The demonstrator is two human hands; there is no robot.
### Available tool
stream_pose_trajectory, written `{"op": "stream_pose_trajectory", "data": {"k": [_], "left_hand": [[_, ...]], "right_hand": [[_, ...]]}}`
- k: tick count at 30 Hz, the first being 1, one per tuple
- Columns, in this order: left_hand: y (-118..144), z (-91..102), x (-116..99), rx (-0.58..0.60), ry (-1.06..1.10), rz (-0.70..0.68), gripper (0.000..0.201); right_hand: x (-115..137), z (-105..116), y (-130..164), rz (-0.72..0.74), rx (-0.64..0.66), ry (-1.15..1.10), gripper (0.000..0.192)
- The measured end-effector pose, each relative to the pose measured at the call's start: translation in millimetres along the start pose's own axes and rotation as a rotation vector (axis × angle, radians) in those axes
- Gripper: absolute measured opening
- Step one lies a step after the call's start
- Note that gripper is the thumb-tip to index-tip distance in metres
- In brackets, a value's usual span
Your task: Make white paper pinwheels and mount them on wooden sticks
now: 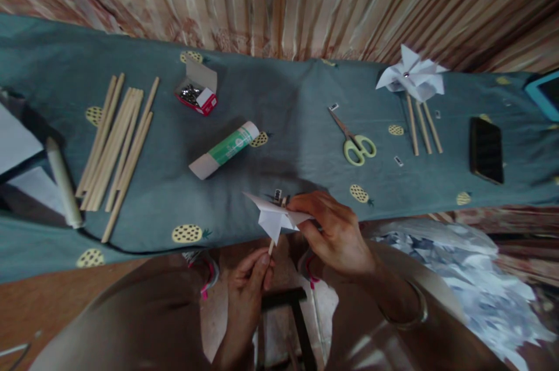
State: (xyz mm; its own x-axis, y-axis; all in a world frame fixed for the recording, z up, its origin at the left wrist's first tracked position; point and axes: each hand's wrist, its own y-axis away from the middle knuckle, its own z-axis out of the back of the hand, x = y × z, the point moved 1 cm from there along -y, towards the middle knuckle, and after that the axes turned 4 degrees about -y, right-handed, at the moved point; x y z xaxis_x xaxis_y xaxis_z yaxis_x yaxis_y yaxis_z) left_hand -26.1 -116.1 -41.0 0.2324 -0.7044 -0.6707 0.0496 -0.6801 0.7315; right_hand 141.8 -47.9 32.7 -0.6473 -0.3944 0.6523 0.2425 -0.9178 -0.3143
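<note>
In the head view, the left hand point(251, 279) had its thumb and fingers closed on the wooden stick point(271, 247) of a small paper pinwheel point(271, 218), which was held up at the near edge of the table cloth point(301, 144). The right hand point(334, 234) had its fingers bent around the paper's right side, index above and thumb below, pinching near the top of the stick; the exact contact was partly hidden.

The step in hand looked like joining the folded paper to its stick. The next move seemed to call for a steady left grip and light pressure from the right, so that the blades would not crease.

Beyond the hands lay a green and white tube point(230, 148), an open red box point(208, 104) with small metal pieces in it, and scissors point(360, 150). Loose sticks point(116, 147) lay on the left; on the right were other pinwheels point(413, 75) and a phone point(486, 149).
</note>
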Motion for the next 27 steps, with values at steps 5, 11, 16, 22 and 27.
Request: {"op": "stream_pose_trajectory", "data": {"k": [5,11,16,22,27], "left_hand": [[0.0,2.0,0.9,0.007,-0.017,-0.01,0.043],[0.1,2.6,0.9,0.032,-0.04,-0.036,0.041],[-0.1,1.4,1.6,0.039,0.01,-0.034,0.042],[4.4,-1.1,-1.6,0.029,0.077,-0.012,0.046],[11.0,-6.1,-7.1,0.1,0.079,-0.042,0.042]], "right_hand": [[0.7,-0.7,-1.4,0.022,-0.013,0.003,0.021],[1.6,-2.0,-0.9,0.012,-0.024,-0.018,0.018],[1.3,-2.6,-2.8,-0.327,0.011,-0.216,0.008],[-9.9,-3.2,-11.3,-0.572,0.096,-0.39,0.016],[-20.5,-5.4,-24.3,-0.591,0.162,-0.329,0.014]]}}
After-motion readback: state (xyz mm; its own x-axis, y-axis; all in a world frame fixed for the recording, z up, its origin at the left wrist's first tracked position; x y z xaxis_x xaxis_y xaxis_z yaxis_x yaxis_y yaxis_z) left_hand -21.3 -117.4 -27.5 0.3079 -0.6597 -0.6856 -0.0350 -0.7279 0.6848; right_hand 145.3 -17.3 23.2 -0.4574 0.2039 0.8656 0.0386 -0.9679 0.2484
